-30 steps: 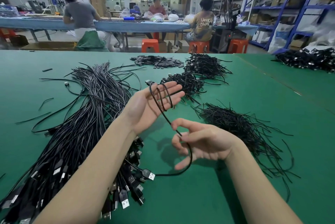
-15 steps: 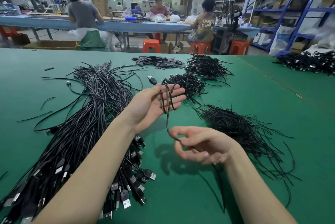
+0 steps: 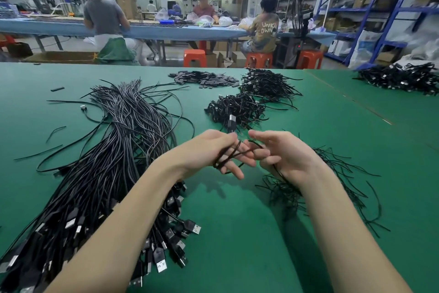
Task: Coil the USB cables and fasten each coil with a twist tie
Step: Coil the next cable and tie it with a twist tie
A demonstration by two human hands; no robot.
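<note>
Loose cables (image 3: 102, 174): a long black bundle lies on the green table (image 3: 237, 233), at the far left.
Left hand (image 3: 209, 150): its fingers hold the coiled USB cable (image 3: 228, 153) above the table.
Right hand (image 3: 282, 152): fingers curl round the cable's end, touching the left fingertips.
Twist ties (image 3: 332, 174): heaped under the right wrist.
</note>
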